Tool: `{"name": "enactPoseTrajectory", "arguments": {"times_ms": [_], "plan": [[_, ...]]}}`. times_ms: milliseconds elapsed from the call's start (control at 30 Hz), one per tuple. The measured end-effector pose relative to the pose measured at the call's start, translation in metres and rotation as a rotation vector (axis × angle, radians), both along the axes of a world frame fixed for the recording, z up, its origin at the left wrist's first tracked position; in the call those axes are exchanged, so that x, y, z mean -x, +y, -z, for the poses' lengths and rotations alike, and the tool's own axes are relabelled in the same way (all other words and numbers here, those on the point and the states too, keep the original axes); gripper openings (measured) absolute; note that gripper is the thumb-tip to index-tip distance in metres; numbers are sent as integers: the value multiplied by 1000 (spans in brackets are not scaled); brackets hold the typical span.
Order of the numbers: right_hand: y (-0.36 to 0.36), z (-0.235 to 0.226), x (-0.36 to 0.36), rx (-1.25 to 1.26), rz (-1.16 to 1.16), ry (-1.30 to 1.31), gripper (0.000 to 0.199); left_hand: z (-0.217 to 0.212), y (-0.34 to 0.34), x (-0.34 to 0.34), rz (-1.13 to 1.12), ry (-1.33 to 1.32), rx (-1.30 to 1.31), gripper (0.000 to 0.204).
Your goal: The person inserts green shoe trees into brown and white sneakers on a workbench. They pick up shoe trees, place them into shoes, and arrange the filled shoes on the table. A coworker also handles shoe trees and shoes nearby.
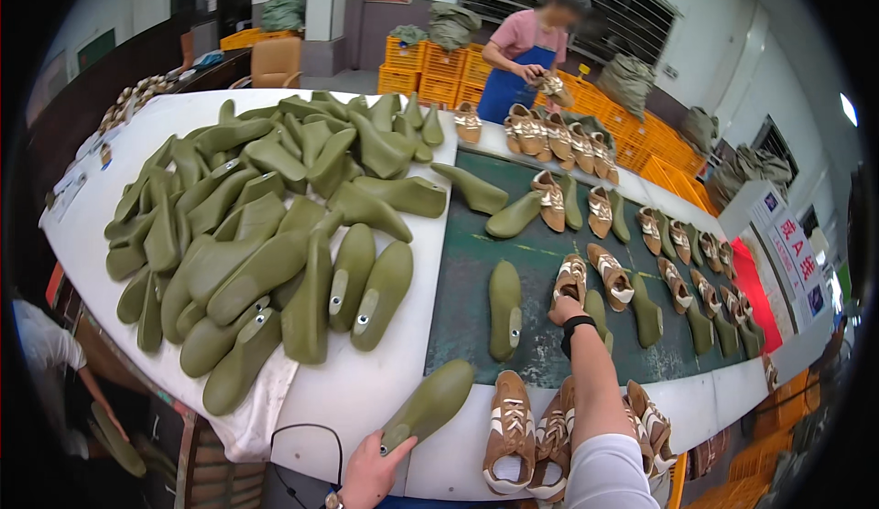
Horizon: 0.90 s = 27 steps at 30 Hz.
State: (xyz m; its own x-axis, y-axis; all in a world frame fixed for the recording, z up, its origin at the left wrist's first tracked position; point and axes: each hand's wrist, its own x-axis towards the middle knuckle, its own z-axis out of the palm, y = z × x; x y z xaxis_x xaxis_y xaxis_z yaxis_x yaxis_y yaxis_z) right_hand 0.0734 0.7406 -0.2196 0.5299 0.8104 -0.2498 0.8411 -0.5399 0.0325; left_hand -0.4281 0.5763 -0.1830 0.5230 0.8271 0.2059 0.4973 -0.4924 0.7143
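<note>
My left hand (371, 469) grips the heel end of an olive-green shoe last (432, 401) above the white table edge. Its thumb and fingers close around the last near a small metal-ringed hole. Farther off, my right hand (566, 308), with a black band on the wrist, is closed on the heel of a brown sneaker (570, 276) with white stripes. That sneaker is over the dark green belt (467, 312). Beside it on the belt lie a lone last (504, 306) and another brown sneaker (611, 274). My right fingers are partly hidden by the hand.
A big heap of lasts (247, 198) covers the white table (366, 408) at left. Sneakers (510, 427) stand along the near edge, some behind my right forearm. Sneaker-and-last rows run right. Across the belt, a co-worker (524, 51) handles a shoe before orange crates (443, 62).
</note>
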Motion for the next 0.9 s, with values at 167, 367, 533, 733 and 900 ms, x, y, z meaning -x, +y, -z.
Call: {"name": "enactPoseTrajectory", "arguments": {"times_ms": [167, 367, 533, 733, 900], "plan": [[-13, 24, -10, -344, 34, -215, 25, -13, 2, -6, -25, -68, -171, 50], [-11, 30, -26, -419, 41, -195, 23, -12, 3, -9, -34, -6, -182, 49], [-4, 36, -36, -461, 99, -64, 19, -10, 3, -10, -38, 24, -165, 48], [-1, 42, -40, -478, 72, -78, 13, -9, 3, -9, -33, 28, -164, 49], [2, 49, -44, -498, 172, -87, 19, -10, 2, -8, -46, 38, -176, 49]]}}
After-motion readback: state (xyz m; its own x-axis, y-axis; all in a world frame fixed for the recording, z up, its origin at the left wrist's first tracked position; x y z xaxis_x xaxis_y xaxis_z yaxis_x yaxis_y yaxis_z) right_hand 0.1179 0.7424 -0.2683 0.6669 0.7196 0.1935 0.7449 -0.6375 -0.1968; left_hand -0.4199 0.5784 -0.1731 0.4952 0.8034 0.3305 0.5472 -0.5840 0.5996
